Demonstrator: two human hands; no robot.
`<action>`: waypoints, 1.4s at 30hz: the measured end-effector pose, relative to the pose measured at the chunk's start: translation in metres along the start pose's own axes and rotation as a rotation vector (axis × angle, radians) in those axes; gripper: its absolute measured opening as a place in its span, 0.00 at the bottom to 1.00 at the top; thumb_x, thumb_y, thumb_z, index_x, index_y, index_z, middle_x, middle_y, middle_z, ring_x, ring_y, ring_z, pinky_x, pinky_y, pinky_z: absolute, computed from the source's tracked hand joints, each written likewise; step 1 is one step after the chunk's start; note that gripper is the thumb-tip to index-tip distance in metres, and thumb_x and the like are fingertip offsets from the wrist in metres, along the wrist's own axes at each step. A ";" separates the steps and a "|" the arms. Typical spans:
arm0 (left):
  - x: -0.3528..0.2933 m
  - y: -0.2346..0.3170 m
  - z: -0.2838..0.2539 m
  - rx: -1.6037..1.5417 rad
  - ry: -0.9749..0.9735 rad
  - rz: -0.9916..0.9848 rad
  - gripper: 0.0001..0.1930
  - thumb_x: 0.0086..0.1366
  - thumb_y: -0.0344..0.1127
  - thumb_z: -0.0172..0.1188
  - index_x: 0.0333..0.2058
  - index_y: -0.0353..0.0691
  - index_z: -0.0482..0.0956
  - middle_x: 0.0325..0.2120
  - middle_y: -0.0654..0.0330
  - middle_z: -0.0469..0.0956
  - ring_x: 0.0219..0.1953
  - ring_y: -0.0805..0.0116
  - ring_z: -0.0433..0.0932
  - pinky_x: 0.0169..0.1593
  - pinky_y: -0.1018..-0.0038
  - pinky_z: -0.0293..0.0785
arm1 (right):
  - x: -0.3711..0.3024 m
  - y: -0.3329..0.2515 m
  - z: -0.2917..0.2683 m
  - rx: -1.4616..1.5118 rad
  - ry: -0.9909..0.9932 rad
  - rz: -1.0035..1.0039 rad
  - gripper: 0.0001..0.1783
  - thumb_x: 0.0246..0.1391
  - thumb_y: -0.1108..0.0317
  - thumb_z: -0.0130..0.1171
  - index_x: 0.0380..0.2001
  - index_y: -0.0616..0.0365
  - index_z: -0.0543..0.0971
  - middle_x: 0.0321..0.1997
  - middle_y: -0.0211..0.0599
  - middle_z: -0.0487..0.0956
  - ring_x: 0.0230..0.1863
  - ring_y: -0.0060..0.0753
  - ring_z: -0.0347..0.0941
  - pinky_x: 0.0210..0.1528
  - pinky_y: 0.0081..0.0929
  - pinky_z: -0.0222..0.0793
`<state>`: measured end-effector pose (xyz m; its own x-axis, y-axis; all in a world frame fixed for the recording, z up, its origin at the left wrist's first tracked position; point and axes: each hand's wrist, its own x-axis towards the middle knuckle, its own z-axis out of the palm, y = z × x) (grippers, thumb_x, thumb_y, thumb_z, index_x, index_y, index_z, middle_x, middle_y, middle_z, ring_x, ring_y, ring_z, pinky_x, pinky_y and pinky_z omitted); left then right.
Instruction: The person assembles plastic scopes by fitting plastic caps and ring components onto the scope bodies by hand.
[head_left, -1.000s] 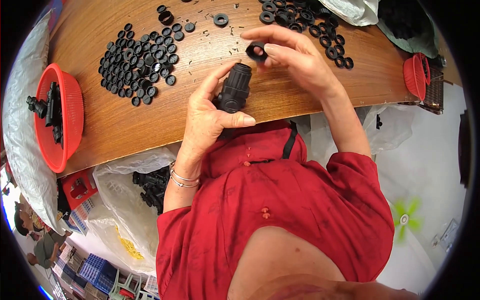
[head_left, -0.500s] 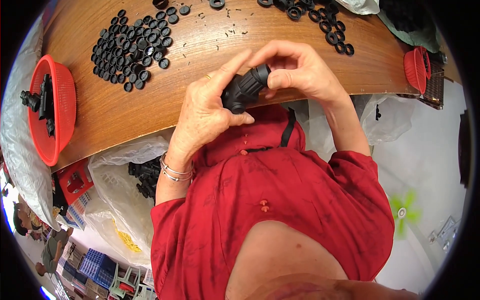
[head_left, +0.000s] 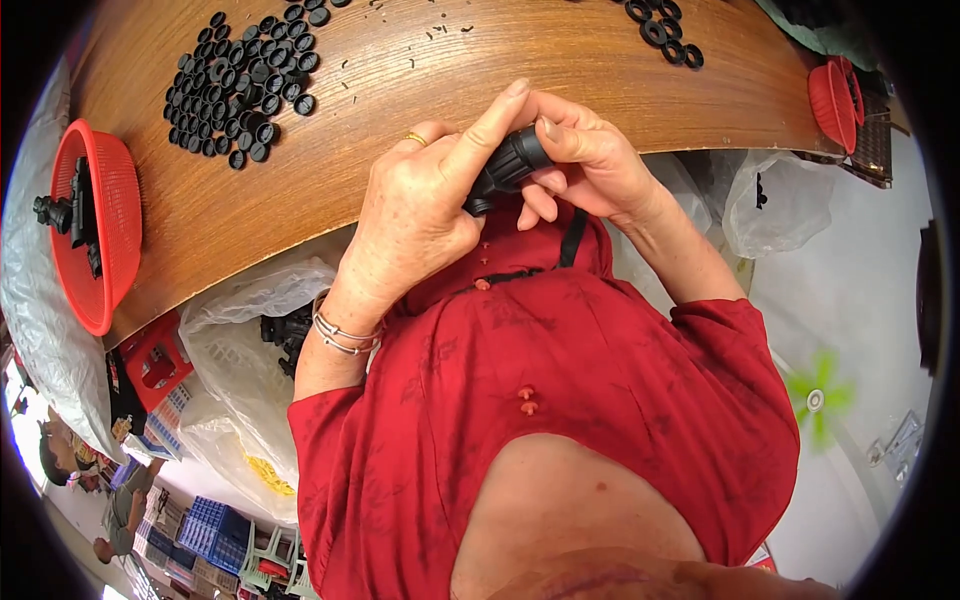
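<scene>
A black ribbed plastic scope tube (head_left: pixel 514 160) is held between both hands, over the table's near edge and in front of the red top. My left hand (head_left: pixel 415 210) wraps around its lower left part, with the index finger stretched along its far side. At the upper right end, my right hand (head_left: pixel 598 165) closes around the wide smooth rim, its thumb pressed on top. The tube's lower end is mostly hidden by the left hand. Beyond the hands, to the left, small round black caps (head_left: pixel 240 85) lie in a spread cluster on the wooden table (head_left: pixel 250 220).
A red basket (head_left: pixel 125 220) with black scope-like parts stands at the left. Several black rings (head_left: pixel 655 32) lie at the far right, near another red basket (head_left: pixel 832 105). Below the table edge hangs a clear plastic bag (head_left: pixel 230 345) with black parts. Small dark scraps dot the tabletop.
Both hands still hold the scope tube. The left hand has turned further over it, covering its lower end, and the right fingers have shifted around the rim. The table sits higher in view.
</scene>
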<state>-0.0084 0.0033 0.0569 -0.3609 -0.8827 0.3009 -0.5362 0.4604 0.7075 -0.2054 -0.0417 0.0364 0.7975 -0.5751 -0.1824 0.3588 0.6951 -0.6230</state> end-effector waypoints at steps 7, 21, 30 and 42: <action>-0.001 0.004 0.011 0.034 0.045 0.040 0.50 0.34 0.19 0.60 0.64 0.47 0.64 0.25 0.57 0.79 0.30 0.54 0.77 0.37 0.65 0.75 | -0.008 0.000 0.001 -0.096 0.031 -0.073 0.17 0.65 0.57 0.51 0.44 0.61 0.74 0.18 0.26 0.64 0.16 0.24 0.69 0.29 0.33 0.82; -0.003 0.003 0.021 0.224 0.045 0.046 0.46 0.37 0.21 0.62 0.62 0.49 0.67 0.26 0.59 0.78 0.31 0.56 0.78 0.38 0.65 0.75 | -0.007 0.007 -0.001 -0.143 0.140 -0.073 0.15 0.65 0.57 0.51 0.39 0.60 0.74 0.18 0.25 0.65 0.14 0.18 0.64 0.25 0.27 0.80; 0.003 0.013 0.013 -0.051 0.033 -0.114 0.47 0.37 0.21 0.66 0.62 0.54 0.68 0.30 0.58 0.81 0.29 0.57 0.78 0.36 0.66 0.75 | -0.008 0.017 -0.001 0.113 0.070 -0.170 0.16 0.66 0.56 0.50 0.43 0.58 0.74 0.17 0.24 0.64 0.15 0.22 0.67 0.27 0.35 0.82; 0.001 0.016 0.021 0.094 0.052 -0.026 0.48 0.35 0.22 0.69 0.62 0.53 0.68 0.28 0.59 0.81 0.27 0.57 0.76 0.35 0.67 0.75 | -0.010 0.013 -0.011 0.071 0.022 -0.119 0.17 0.65 0.55 0.51 0.42 0.58 0.75 0.15 0.21 0.61 0.15 0.20 0.68 0.28 0.33 0.83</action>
<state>-0.0333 0.0117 0.0557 -0.3072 -0.8970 0.3179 -0.6149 0.4420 0.6531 -0.2146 -0.0318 0.0217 0.7367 -0.6641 -0.1278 0.4844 0.6500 -0.5855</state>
